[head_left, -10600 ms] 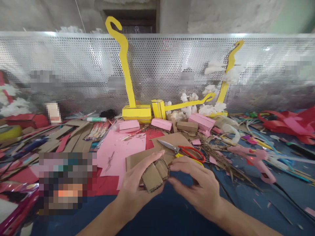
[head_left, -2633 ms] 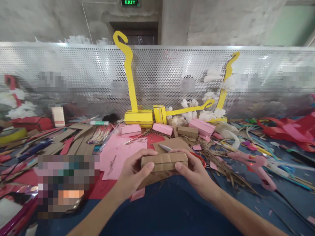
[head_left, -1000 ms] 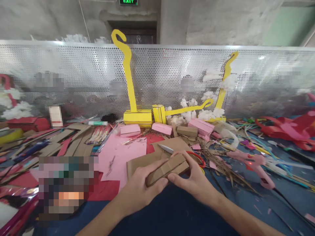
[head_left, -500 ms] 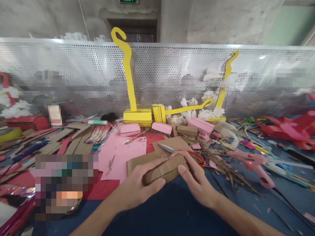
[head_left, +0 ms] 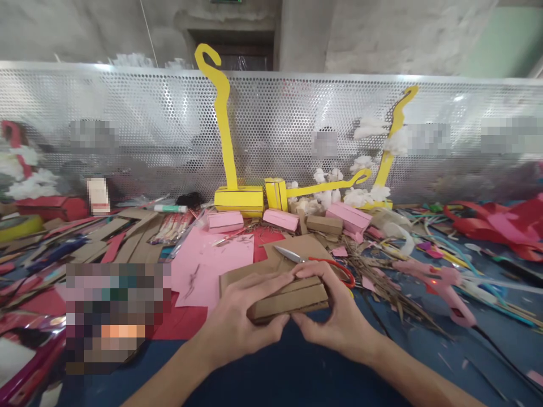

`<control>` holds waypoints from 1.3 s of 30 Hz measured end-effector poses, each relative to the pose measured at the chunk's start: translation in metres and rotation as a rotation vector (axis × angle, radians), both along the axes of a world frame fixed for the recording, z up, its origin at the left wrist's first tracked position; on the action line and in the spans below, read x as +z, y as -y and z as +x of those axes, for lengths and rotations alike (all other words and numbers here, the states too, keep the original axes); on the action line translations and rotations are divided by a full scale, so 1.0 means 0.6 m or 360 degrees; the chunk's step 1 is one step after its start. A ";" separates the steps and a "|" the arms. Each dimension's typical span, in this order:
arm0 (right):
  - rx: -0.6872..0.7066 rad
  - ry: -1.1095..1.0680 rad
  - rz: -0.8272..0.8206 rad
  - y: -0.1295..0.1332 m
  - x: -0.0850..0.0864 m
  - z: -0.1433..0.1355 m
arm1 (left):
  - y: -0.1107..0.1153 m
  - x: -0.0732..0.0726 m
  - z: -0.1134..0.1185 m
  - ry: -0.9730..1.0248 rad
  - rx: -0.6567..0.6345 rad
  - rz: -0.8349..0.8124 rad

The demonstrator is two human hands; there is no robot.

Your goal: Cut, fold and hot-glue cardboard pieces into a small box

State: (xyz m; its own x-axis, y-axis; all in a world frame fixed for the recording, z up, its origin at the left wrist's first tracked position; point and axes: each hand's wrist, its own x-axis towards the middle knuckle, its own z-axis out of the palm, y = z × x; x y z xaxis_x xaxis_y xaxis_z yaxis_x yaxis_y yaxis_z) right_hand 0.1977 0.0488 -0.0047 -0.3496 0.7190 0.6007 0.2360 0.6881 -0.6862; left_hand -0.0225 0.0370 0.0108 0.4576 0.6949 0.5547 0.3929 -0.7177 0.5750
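Change: the right thumb, which lay on the near side of the cardboard box [head_left: 291, 299] half a second ago, now sits at its lower edge, close to the left thumb. The box has rolled and levelled, so a long plain side faces the wearer. Reading: a shift of hold and angle, probably part of turning or pressing the box by hand; no tool is held.

Grip: left hand [head_left: 241, 311] grasps the left end, fingers over the top; right hand [head_left: 343, 311] grasps the right end, its fingers arched over the top. Box is between the two palms. Its ends are largely covered, so their condition cannot be judged.

Against 10.6 s ago: the box then showed an end; now it lies lengthwise across the grip. Scissors [head_left: 291, 255] remain just beyond the right fingers, on the cardboard sheet [head_left: 311, 246]. Glue gun [head_left: 428, 277], right of the grip, and pink paper [head_left: 212, 260], beyond it to the left, appear unmoved.
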 end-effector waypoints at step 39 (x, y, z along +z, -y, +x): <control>0.0183 -0.0394 -0.0349 -0.010 0.002 0.015 | -0.005 -0.007 -0.020 0.0417 -0.0051 -0.0406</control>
State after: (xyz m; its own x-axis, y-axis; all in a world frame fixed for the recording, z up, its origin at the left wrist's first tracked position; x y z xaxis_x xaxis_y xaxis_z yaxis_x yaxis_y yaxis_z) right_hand 0.2067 0.0545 -0.0036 -0.2989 0.8047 0.5130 -0.0270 0.5302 -0.8474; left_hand -0.0343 0.0402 0.0069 0.3467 0.8135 0.4669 0.1883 -0.5480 0.8150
